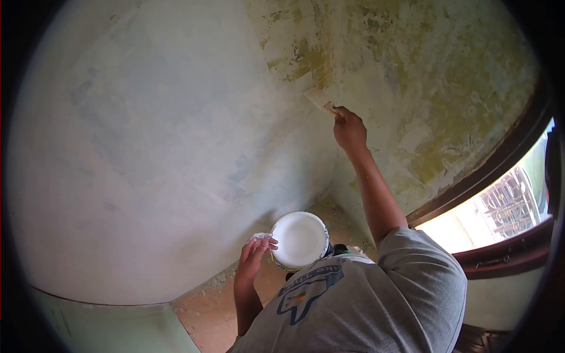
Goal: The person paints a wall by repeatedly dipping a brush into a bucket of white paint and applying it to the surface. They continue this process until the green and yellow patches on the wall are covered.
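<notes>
My right hand (350, 128) is raised, its fingers closed on the handle of a putty knife (321, 101), whose wide blade lies against the wall (176, 117) near the corner. Down by the rim of a white bucket (299, 239), my left hand (254, 254) is held with its fingers bent. Something pale and whitish (261, 236) sits at those fingertips; whether it is a tool or a smear of paste I cannot tell. The bucket's inside looks white. Pale coating covers the left wall, while green and dark patches show near the corner.
The right wall (435, 100) has green, mottled patches. A dark-framed window (500, 206) with a metal grille outside is at the right. Below lies the reddish floor (206, 309), with debris along the wall's foot. A pale green surface (112, 329) stands at lower left.
</notes>
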`<action>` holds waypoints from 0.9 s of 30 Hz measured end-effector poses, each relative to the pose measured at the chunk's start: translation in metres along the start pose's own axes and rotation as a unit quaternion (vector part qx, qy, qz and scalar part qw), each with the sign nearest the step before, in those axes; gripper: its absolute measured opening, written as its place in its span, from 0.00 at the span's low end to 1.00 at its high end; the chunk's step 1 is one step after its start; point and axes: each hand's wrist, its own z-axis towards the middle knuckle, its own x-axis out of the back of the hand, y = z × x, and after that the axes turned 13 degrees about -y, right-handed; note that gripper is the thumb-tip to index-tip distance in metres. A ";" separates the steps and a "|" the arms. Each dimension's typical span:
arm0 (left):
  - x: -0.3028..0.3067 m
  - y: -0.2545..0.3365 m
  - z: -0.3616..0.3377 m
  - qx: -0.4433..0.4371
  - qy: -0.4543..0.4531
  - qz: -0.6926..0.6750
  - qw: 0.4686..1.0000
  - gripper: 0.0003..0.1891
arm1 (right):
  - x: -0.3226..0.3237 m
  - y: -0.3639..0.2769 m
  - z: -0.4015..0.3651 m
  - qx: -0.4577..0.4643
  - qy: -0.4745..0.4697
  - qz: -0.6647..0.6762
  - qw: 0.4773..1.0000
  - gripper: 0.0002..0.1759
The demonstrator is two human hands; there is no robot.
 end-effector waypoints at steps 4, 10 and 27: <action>0.026 -0.020 -0.007 0.010 -0.034 -0.025 0.999 0.16 | -0.002 -0.019 0.008 0.059 0.055 0.084 0.993 0.15; 0.018 -0.010 -0.013 -0.003 -0.075 -0.030 0.997 0.15 | -0.038 0.024 0.009 0.090 0.011 0.004 0.996 0.16; -0.051 0.005 0.050 0.012 -0.002 0.023 1.000 0.16 | -0.006 0.021 -0.002 0.126 -0.075 0.022 0.989 0.18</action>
